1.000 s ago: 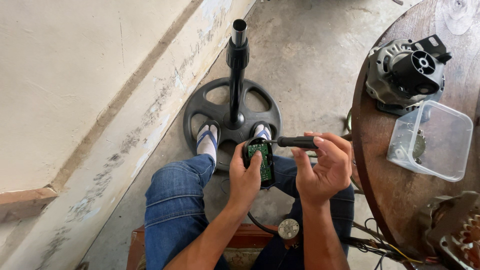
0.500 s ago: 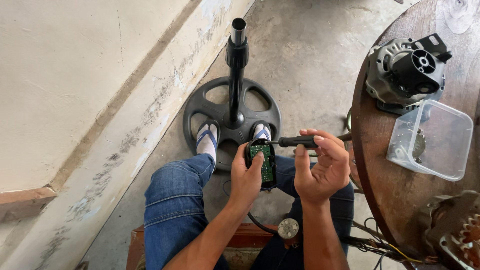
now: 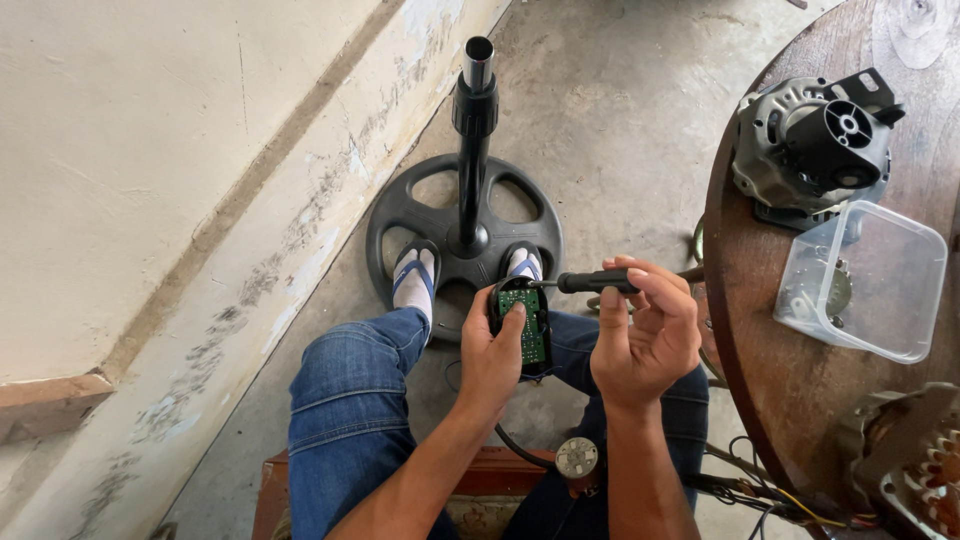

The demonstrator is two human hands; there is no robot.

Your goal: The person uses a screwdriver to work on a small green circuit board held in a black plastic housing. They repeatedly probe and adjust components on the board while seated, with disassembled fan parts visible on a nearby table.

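My left hand (image 3: 490, 350) grips a small black housing with a green circuit board (image 3: 528, 322) facing up, held over my lap. My right hand (image 3: 645, 335) holds a black-handled screwdriver (image 3: 598, 282) level, its thin tip touching the top edge of the board. A black cable runs from the housing down between my knees. Both feet in sandals rest on the round black stand base (image 3: 400, 215), whose upright pole (image 3: 474, 130) rises toward the camera.
A round wooden table (image 3: 770, 360) stands at the right with a grey motor (image 3: 815, 145), a clear plastic box (image 3: 865, 280) and other parts. A pale wall (image 3: 150, 150) runs along the left. Wires lie on the concrete floor by the table.
The screwdriver and my right hand have shifted slightly against the board; the left hand keeps the housing in the same place.
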